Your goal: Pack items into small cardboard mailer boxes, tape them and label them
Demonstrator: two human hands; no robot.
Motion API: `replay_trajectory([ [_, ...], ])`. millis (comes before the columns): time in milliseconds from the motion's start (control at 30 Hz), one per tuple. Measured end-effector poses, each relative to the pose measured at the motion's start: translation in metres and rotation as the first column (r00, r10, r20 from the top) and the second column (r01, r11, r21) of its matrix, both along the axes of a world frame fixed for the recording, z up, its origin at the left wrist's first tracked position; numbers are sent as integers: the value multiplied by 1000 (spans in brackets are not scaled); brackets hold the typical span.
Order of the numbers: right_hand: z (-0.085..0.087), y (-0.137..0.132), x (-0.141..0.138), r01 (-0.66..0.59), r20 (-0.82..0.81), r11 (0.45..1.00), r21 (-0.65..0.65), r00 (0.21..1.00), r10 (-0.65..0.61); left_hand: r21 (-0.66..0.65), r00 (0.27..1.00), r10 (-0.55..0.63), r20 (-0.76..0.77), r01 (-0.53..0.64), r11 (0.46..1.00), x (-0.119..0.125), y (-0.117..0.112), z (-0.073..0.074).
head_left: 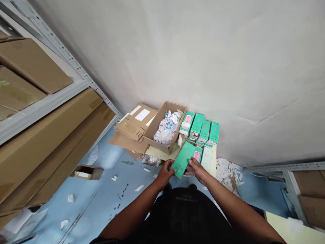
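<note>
Between my hands, over the table's front edge, is a green box (183,159) with small print on its face. My left hand (166,175) grips its near left corner, the thumb on top. At its right side my right hand (196,170) holds the edge with thumb and fingers. Just beyond it, several green boxes (197,123) stand in rows on the table, some with pink panels and some with torn ends. Left of them sits an open cardboard box (159,122) filled with crumpled white paper (168,128).
Flattened cardboard (134,123) lies at the table's left end, against the wall (177,51). A metal shelf (63,98) with long cartons rises on the left. Paper scraps and a small open carton (86,172) lie on the blue floor, with a heap of white strips (228,173) to the right.
</note>
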State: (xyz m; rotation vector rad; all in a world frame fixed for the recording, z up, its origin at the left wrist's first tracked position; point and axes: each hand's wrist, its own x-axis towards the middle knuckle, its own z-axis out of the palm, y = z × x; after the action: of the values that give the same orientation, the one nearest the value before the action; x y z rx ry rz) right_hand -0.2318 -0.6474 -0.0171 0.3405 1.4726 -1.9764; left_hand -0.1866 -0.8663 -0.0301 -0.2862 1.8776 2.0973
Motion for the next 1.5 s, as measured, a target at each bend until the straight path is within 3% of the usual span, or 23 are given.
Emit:
replay_trajectory([
  [133,25,-32,3,125,-64,991,-57,990,-129,83,987,-143,-71,148,985,-15,-11,10],
  [300,42,-27,24,351,-167,935,48,926,-339,136,918,-390,-78,397,908,-31,1,13],
  [400,42,-8,45,558,-230,817,147,822,-520,-19,876,-469,-118,470,883,-31,31,15],
  [500,35,16,68,734,-316,634,242,678,-664,-223,822,-531,-205,489,843,-22,69,22],
  [600,30,41,94,837,-421,446,318,546,-724,-355,734,-631,-251,537,765,-10,111,35],
  [667,32,60,115,871,-472,388,300,489,-733,-390,684,-694,-227,589,708,-4,139,43],
  [767,44,99,156,889,-489,412,202,456,-744,-315,619,-762,-192,696,645,7,184,52],
  [833,54,133,190,878,-447,463,124,466,-763,-130,566,-804,-183,796,591,20,216,55],
  [933,69,190,250,832,-371,555,15,520,-770,162,447,-882,-151,891,424,55,271,60],
  [1000,74,229,291,803,-355,596,-11,554,-753,244,344,-930,-131,920,307,86,310,62],
  [1067,74,263,330,810,-361,586,17,551,-752,259,249,-960,-126,943,210,118,350,62],
  [1133,69,293,366,854,-394,515,76,500,-771,218,154,-980,-128,968,124,147,389,60],
  [1200,59,318,400,896,-457,409,172,441,-773,97,52,-989,-137,994,39,171,425,55],
  [1300,38,351,447,893,-504,206,400,402,-764,-226,-83,-989,-122,973,-54,193,466,44],
  [1367,21,371,476,823,-469,77,563,395,-790,-420,-155,-985,-77,901,-109,200,486,38],
  [1433,4,389,502,733,-413,0,680,382,-827,-532,-230,-973,-25,827,-182,203,502,34],
  [1500,-11,406,522,667,-366,-39,744,358,-859,-589,-321,-947,18,762,-269,204,517,32],
])
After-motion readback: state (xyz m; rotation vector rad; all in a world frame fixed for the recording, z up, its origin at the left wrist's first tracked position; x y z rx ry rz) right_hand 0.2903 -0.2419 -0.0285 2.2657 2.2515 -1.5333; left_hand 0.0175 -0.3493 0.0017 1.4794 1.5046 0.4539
